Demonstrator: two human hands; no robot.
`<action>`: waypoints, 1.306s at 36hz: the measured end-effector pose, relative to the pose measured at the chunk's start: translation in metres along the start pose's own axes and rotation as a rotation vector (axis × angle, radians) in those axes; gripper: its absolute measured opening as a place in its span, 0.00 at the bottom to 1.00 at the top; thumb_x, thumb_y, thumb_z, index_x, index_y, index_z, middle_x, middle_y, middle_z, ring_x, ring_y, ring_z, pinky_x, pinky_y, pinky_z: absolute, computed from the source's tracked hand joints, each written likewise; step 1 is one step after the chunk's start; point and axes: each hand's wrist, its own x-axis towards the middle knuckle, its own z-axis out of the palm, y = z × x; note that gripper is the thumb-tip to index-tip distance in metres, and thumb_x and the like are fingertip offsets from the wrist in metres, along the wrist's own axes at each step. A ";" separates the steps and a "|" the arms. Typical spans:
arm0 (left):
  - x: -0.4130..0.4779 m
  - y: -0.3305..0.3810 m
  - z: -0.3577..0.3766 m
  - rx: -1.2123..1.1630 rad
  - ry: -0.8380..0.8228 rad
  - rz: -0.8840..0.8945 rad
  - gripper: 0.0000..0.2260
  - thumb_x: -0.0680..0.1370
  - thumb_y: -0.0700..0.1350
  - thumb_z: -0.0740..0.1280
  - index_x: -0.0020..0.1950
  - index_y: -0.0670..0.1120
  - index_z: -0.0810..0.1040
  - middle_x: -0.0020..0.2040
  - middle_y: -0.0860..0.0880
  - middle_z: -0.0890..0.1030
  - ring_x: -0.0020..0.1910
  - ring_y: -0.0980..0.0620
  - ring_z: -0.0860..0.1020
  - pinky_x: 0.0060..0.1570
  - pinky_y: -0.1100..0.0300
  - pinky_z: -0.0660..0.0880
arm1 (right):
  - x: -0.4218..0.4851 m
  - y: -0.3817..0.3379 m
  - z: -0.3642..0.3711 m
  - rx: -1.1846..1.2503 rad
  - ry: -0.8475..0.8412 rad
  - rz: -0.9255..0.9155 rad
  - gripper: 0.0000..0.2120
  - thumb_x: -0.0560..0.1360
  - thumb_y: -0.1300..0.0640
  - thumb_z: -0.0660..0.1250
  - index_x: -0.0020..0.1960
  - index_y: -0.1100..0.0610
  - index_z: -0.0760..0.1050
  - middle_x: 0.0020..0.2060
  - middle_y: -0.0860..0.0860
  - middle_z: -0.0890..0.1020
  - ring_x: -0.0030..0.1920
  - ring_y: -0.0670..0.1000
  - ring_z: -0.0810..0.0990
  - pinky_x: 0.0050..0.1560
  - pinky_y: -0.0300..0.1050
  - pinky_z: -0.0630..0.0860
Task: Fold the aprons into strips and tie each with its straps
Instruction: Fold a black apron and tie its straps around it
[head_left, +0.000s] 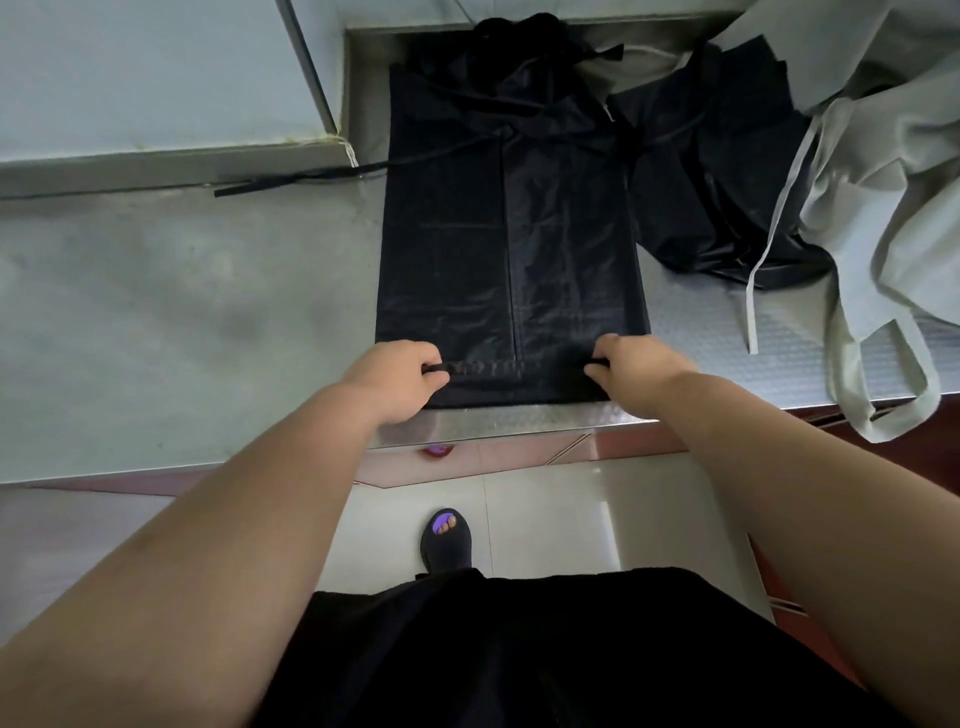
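- Head view: a black apron (511, 249) lies flat on the metal counter (156, 312), folded lengthwise into a long panel that runs away from the person, with a straight fold line down its middle.
- The left hand (400, 379) clutches the near left corner of the apron, fingers curled round the edge.
- The right hand (631, 371) clutches the near right corner the same way.
- Between the hands the near edge looks rolled or turned over, though the dark cloth makes this hard to tell.
- A strap (291, 179) trails off the apron's far left side across the counter.
- A second black apron (717, 182) lies crumpled just to the right, partly under a pale grey apron (883, 208) that hangs over the counter's edge.
- A foot in a black sandal (447, 540) stands on the floor below.
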 end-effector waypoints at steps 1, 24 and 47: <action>0.001 -0.001 0.001 -0.016 0.016 -0.004 0.08 0.80 0.51 0.62 0.51 0.47 0.77 0.43 0.50 0.76 0.45 0.47 0.74 0.42 0.59 0.67 | 0.001 0.000 0.000 0.007 0.005 0.010 0.12 0.81 0.50 0.56 0.58 0.57 0.71 0.50 0.57 0.78 0.45 0.56 0.73 0.44 0.46 0.69; -0.019 0.002 0.025 0.303 0.266 0.074 0.23 0.74 0.30 0.58 0.67 0.47 0.70 0.60 0.48 0.73 0.59 0.47 0.68 0.49 0.57 0.68 | -0.001 0.031 0.024 0.339 0.260 0.250 0.21 0.76 0.70 0.57 0.67 0.58 0.65 0.60 0.61 0.73 0.58 0.61 0.73 0.48 0.46 0.66; -0.020 -0.010 0.027 0.002 0.224 0.131 0.24 0.72 0.56 0.70 0.67 0.55 0.73 0.62 0.55 0.72 0.63 0.53 0.68 0.62 0.59 0.63 | -0.001 0.021 0.035 -0.080 0.192 -0.175 0.19 0.81 0.45 0.53 0.65 0.51 0.73 0.62 0.52 0.72 0.58 0.58 0.75 0.60 0.50 0.66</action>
